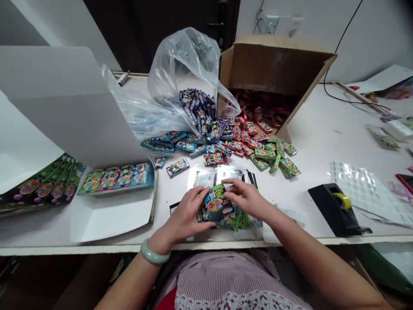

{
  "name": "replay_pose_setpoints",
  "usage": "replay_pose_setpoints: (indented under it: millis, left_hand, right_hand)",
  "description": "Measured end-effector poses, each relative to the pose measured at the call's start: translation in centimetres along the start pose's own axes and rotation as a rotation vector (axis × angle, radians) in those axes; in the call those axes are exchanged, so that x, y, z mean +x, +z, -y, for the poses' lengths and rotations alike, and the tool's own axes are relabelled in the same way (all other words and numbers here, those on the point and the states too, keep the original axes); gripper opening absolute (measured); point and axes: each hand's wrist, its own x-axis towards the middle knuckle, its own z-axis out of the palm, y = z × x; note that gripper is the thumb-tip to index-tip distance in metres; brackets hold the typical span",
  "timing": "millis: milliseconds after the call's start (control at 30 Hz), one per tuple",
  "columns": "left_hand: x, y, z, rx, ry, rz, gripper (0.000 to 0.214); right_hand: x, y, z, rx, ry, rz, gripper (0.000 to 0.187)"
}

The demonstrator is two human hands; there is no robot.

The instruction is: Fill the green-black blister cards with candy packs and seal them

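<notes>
Green and black is the candy packet (215, 206) that both hands hold. From where I watch, the left hand (182, 211) grips its left side and the right hand (245, 197) pinches its top edge, so the hands are close together and clamped on it. There may be more than one packet there, but the fingers hide too much for me to be sure. A pale green bangle (155, 254) sits on the left wrist.

Right under and behind the hands lies a messy stack of silver-backed packets (206, 177) on the white table (318, 129), near its front edge. Straight ahead at 12 o'clock, purple packets (195, 110) spill out of a clear plastic bag (187, 64). Red packets (241, 135) spread out at about 1 o'clock, in front of a brown cardboard box (274, 64) lying on its side with more red ones inside. Green packets (274, 157) sit beside them, and blue packets (167, 142) lie at 11 o'clock. At 10 o'clock, a box of candy (116, 180) rests on a white folded card (64, 103). Flat green cards (41, 187) lie past it at 9 o'clock. A black tape holder (332, 209) stands at 3 o'clock, just in front of a bumpy clear plastic sheet (364, 189).
</notes>
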Motion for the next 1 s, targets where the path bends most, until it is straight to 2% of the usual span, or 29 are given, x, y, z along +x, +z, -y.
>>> replay_pose_setpoints:
  millis: [33, 100, 133, 200, 233, 333, 400, 500, 600, 700, 767, 833, 900, 1000]
  left_hand:
    - [-0.1, -0.3, 0.2, 0.008, -0.026, -0.024, 0.097]
    - [-0.3, -0.9, 0.5, 0.026, -0.068, -0.071, 0.095]
    - [-0.3, -1.2, 0.6, 0.031, -0.077, -0.084, 0.094]
    - [-0.3, -1.5, 0.6, 0.03, -0.074, -0.086, 0.094]
    - [-0.3, -1.5, 0.5, 0.028, -0.07, -0.083, 0.094]
    - [-0.4, -1.4, 0.3, 0.022, -0.09, -0.097, 0.093]
    - [-0.7, -1.4, 0.4, 0.018, -0.11, -0.117, 0.092]
    - [-1.1, -1.6, 0.9, -0.001, -0.127, -0.124, 0.09]
    - [-1.4, -1.9, 1.4, -0.027, -0.158, -0.158, 0.093]
    - [-1.4, -2.1, 1.7, -0.027, -0.189, -0.22, 0.09]
    - [-1.1, -2.0, 1.7, -0.01, -0.193, -0.226, 0.085]
    - [-0.8, -1.9, 1.6, 0.014, -0.171, -0.194, 0.082]
    - [-0.7, -1.8, 1.6, 0.049, -0.139, -0.148, 0.082]
    - [-0.7, -1.6, 1.6, 0.074, -0.127, -0.116, 0.081]
  right_hand:
    - [1.3, -0.4, -0.5, -0.01, -0.008, -0.044, 0.032]
    - [4.6, -1.1, -1.3, -0.179, -0.042, -0.146, 0.029]
    - [6.4, -1.3, -1.5, -0.308, -0.067, -0.146, 0.029]
    - [9.9, -1.1, -1.7, -0.574, -0.132, -0.059, 0.029]
    - [11.4, -0.8, -1.7, -0.633, -0.147, -0.034, 0.031]
    - [14.4, 0.3, -1.4, -0.682, -0.153, -0.015, 0.034]
    - [15.1, 0.4, -1.5, -0.675, -0.141, -0.01, 0.026]
    - [14.3, -0.6, -1.7, -0.622, -0.113, 0.002, 0.019]
    - [11.8, -2.4, -2.0, -0.51, -0.081, 0.047, 0.03]
    - [8.7, -4.1, -2.3, -0.346, -0.064, 0.174, 0.034]
    - [7.0, -4.8, -2.5, -0.374, -0.093, 0.307, 0.031]
    - [5.8, -5.2, -2.6, -0.515, -0.145, 0.378, 0.029]
    - [4.8, -5.2, -2.6, -0.632, -0.151, 0.279, 0.03]
    - [2.8, -4.2, -3.1, -0.713, 0.0, 0.005, 0.042]
